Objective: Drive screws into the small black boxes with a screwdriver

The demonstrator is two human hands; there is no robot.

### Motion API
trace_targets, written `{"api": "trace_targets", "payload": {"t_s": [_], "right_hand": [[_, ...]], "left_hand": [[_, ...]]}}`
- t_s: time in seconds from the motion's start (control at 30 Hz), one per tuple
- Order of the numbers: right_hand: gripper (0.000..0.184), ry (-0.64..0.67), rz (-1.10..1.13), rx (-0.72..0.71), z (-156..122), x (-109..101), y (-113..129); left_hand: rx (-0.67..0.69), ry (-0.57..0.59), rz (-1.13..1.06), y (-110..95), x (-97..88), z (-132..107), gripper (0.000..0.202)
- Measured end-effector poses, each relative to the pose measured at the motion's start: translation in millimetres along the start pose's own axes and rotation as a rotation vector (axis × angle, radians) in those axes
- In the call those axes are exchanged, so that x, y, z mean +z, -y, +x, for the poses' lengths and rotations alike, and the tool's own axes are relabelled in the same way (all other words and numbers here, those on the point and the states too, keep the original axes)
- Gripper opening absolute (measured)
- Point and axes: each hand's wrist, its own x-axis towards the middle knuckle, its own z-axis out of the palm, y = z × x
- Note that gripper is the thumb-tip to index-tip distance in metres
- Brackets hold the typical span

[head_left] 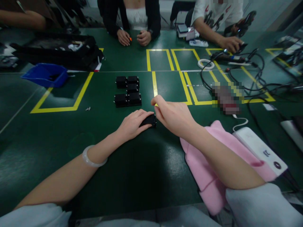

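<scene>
My left hand is closed around a small black block-like part, pressing it against the green table. Small shiny metal bits show at the part's right end. Just right of that end is my right hand, its thumb and fingers curled into a pinch; whatever they hold, if anything, is hidden. Beyond my hands stand several similar black parts, grouped in rows, with small metal pins or screws at their sides. To their left lie a few tiny metal screws.
At left are a blue scoop-shaped bin and a stack of black trays. A pink cloth, a white power bank and black cables lie at right. People sit opposite, one person's hands resting on the table.
</scene>
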Motion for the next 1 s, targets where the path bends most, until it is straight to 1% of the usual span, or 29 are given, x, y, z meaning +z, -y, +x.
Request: {"api": "trace_targets", "payload": {"t_s": [0.07,0.23,0.37,0.5,0.57,0.67,0.83,1.0], "right_hand": [[0.030,-0.008,0.016,-0.009,0.0,-0.4,0.3],[0.032,-0.015,-0.054,-0.006,-1.3,0.8,0.3],[0.030,-0.036,0.017,-0.013,-1.3,0.8,0.4],[0.036,0.020,-0.035,0.006,-0.8,-2.5,0.5],[0.034,0.028,-0.053,0.016,-0.5,-3.1,0.3],[0.031,-0.001,-0.005,-0.002,-0.5,-1.9,-0.2],[0.038,0.000,-0.054,-0.001,-1.0,-0.9,0.4],[0.033,-0.001,-0.021,0.007,-0.2,0.5,1.7]], "left_hand": [[-0.003,0.002,0.001,-0.4,-0.4,0.3,0.043],[0.002,0.007,-0.006,-0.1,-0.3,0.4,0.044],[0.003,0.010,-0.011,0.7,0.1,0.0,0.043],[0.009,0.005,0.013,1.6,0.6,-0.4,0.045],[0.005,0.009,0.010,1.5,0.5,-0.4,0.045],[0.000,0.006,-0.010,1.0,0.8,-0.2,0.044],[0.005,-0.004,0.010,1.4,2.2,-0.5,0.045],[0.000,0.005,0.002,1.1,1.2,-0.6,0.044]]}}
